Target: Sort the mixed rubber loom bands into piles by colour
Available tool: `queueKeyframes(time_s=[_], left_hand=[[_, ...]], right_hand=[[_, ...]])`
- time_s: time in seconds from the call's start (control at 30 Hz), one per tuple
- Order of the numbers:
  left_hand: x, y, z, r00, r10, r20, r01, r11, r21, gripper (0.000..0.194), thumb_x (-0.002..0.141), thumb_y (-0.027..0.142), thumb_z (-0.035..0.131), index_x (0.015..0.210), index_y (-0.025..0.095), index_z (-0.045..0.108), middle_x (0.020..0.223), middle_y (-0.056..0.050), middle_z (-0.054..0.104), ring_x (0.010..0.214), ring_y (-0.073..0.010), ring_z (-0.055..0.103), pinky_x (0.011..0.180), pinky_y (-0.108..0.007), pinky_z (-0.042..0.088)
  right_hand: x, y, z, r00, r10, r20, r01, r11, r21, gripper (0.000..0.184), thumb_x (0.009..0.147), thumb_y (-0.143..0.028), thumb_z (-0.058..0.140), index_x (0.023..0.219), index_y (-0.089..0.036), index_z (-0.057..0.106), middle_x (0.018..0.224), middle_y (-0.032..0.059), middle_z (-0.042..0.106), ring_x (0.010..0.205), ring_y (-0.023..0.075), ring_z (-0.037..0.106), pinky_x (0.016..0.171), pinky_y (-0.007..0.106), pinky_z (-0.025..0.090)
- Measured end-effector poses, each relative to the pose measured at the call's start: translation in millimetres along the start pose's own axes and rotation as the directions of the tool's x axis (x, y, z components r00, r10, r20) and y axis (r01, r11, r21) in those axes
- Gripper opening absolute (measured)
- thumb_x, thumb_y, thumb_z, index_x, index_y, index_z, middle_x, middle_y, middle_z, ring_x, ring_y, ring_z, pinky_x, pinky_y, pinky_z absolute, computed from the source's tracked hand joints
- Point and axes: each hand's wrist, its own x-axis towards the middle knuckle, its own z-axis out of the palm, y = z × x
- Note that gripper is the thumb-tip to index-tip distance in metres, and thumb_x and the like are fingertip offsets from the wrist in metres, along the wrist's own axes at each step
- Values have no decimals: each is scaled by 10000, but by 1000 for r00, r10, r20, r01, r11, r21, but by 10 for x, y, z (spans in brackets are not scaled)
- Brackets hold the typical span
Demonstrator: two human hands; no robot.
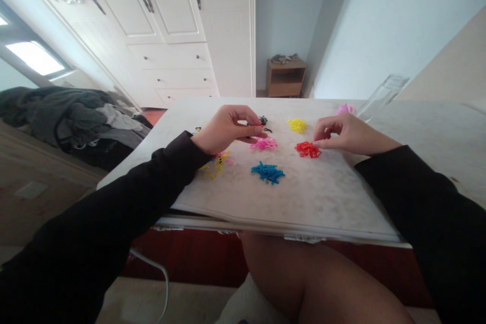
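My left hand (231,129) is closed in a pinch over the table, with a small red band (261,125) showing at its fingertips. Just beyond those fingers lies a pile of black bands (263,120), and a pink pile (265,144) sits right below them. My right hand (343,133) has its thumb and finger pinched at the right edge of a pile of red rubber bands (308,150); what is between the tips is hidden. Nearer to me is a blue pile (268,172), and a yellow pile (296,125) lies farther back. Mixed-colour bands (215,166) are partly covered by my left wrist.
Behind my right hand, a clear glass bottle (383,95) leans at a slant beside a pink-purple object (345,109). The white table (322,202) has its front edge above my legs. Clothes (76,116) are heaped at left; a white wardrobe (228,45) stands behind.
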Motion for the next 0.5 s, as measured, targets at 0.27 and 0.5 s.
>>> queueKeyframes(time_s=[0.27,0.5], left_hand=[[13,-33,24,1000,-23,17,23,1000,12,498,600,409,1042,794,122,684,811,-48,770,839,-227,830,721,-285,680],[8,-28,49,996,-45,77,42,999,31,488,632,438,1027,824,122,708,765,-56,781,804,-208,817,744,-307,688]], right_hand=[[-8,-192,47,975,-92,-203,80,995,-67,285,780,-511,812,722,-245,728,730,35,714,681,198,601,670,376,460],[52,-530,431,856,-364,-367,320,931,-177,144,844,-363,807,825,-229,757,805,37,726,727,191,618,684,361,481]])
